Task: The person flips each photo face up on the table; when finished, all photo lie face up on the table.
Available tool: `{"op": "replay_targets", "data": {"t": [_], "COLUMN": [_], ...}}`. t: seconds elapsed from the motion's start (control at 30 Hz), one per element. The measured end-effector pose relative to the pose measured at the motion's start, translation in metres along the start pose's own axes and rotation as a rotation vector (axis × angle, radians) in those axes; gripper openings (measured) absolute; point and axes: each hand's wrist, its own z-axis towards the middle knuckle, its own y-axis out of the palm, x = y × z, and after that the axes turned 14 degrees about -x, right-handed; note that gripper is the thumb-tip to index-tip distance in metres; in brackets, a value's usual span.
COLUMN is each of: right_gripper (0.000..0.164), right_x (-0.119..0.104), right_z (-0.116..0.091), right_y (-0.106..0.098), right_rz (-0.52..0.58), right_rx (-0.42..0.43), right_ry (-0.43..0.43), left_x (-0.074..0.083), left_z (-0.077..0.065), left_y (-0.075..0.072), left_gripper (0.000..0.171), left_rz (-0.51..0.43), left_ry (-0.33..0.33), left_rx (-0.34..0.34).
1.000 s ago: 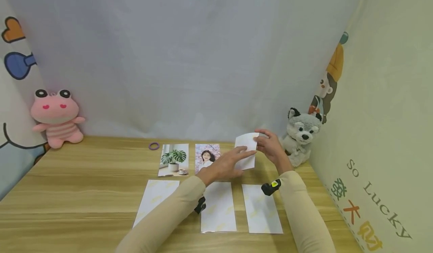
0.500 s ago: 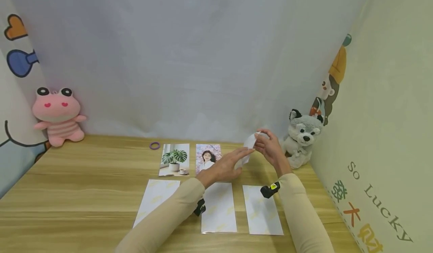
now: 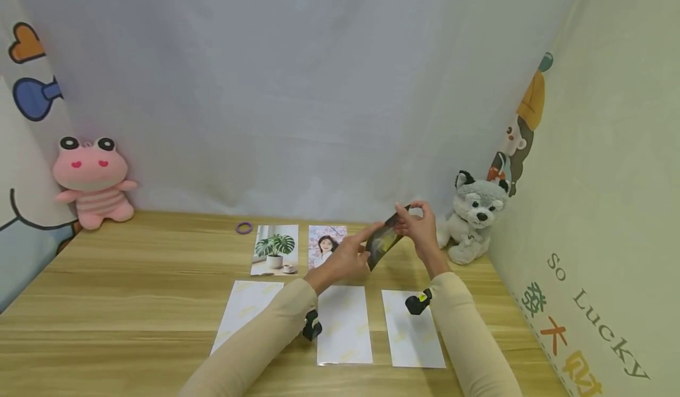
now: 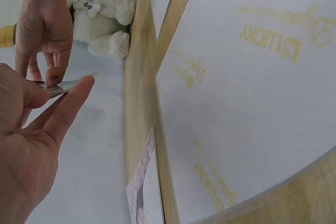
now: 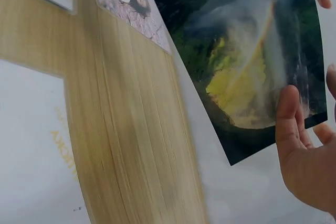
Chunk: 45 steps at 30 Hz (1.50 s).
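Observation:
A dark photo print (image 3: 382,245) is held tilted above the back right of the table. In the right wrist view, its picture shows a waterfall with a rainbow (image 5: 265,30) over yellow-green growth. My left hand (image 3: 346,259) pinches its left end between thumb and fingers. At the upper right end, my right hand (image 3: 419,230) grips the edge, thumb on the picture side. Left of the hands lie two face-up photos, one of a potted plant (image 3: 274,249) and one of a person under pink blossom (image 3: 321,246), partly hidden by my left hand.
Three white sheets with faint yellow print lie in front: a left one (image 3: 249,302) partly under my left sleeve, a middle one (image 3: 345,326), a right one (image 3: 414,341). A purple ring (image 3: 244,227), pink plush (image 3: 92,179) and grey plush dog (image 3: 475,214) stand toward the back.
The print has been turned over: its white back faced the head camera before, and now the dark picture side does. Both hands stay in nearly the same place.

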Motion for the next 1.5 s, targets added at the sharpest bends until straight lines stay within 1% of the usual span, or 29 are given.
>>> {"op": "replay_targets", "data": {"t": [0.13,0.2,0.37,0.43,0.53,0.6,0.7,0.77,0.87,1.0,1.13,1.2,1.37,1.43,1.5], "right_gripper": [0.056,0.061,0.062,0.060,0.058,0.057,0.054,0.053,0.052,0.055,0.061,0.066,0.081,0.084,0.085], "right_x": [-0.001,-0.001,0.000,-0.001,-0.005,-0.006,-0.006,-0.004,-0.002,-0.003,-0.002,0.000,0.004,0.005,0.007], "right_z": [-0.001,-0.001,0.001,0.001,0.000,-0.001,-0.001,-0.002,-0.005,-0.007,-0.008,-0.008,-0.009,-0.010,-0.010], "right_y": [0.006,0.008,0.009,0.009,0.007,0.005,-0.001,-0.006,-0.014,-0.021,-0.026,-0.028,-0.029,-0.028,-0.027], "right_rz": [-0.079,-0.111,-0.136,-0.131,-0.146,-0.199,-0.307,-0.363,-0.387,-0.343,-0.221,-0.170,-0.118,-0.074,-0.008], "right_rx": [0.028,0.030,0.021,0.012,-0.012,-0.028,-0.066,-0.101,-0.174,-0.278,-0.378,-0.417,-0.460,-0.472,-0.485], "right_ry": [0.008,0.018,0.036,0.040,0.058,0.082,0.120,0.149,0.181,0.208,0.235,0.245,0.231,0.218,0.209], "left_x": [-0.005,-0.007,-0.009,-0.010,-0.012,-0.013,-0.013,-0.013,-0.013,-0.011,-0.013,-0.014,-0.016,-0.016,-0.015], "left_z": [-0.001,-0.001,-0.002,-0.002,-0.003,-0.005,-0.006,-0.006,-0.006,-0.005,-0.005,-0.005,-0.005,-0.005,-0.006], "left_y": [0.001,0.001,0.002,0.002,0.001,0.001,-0.001,-0.002,-0.004,-0.007,-0.008,-0.008,-0.009,-0.009,-0.009], "left_gripper": [0.076,0.074,0.073,0.074,0.075,0.076,0.078,0.080,0.082,0.085,0.089,0.089,0.088,0.087,0.086], "left_rz": [-0.049,-0.069,-0.122,-0.164,-0.242,-0.300,-0.371,-0.407,-0.448,-0.529,-0.619,-0.649,-0.703,-0.723,-0.740], "left_ry": [0.020,0.013,-0.018,-0.028,-0.042,-0.052,-0.065,-0.076,-0.083,-0.073,-0.064,-0.065,-0.075,-0.083,-0.086], "left_rx": [0.056,0.073,0.087,0.100,0.133,0.158,0.194,0.213,0.240,0.255,0.257,0.259,0.260,0.260,0.264]}}
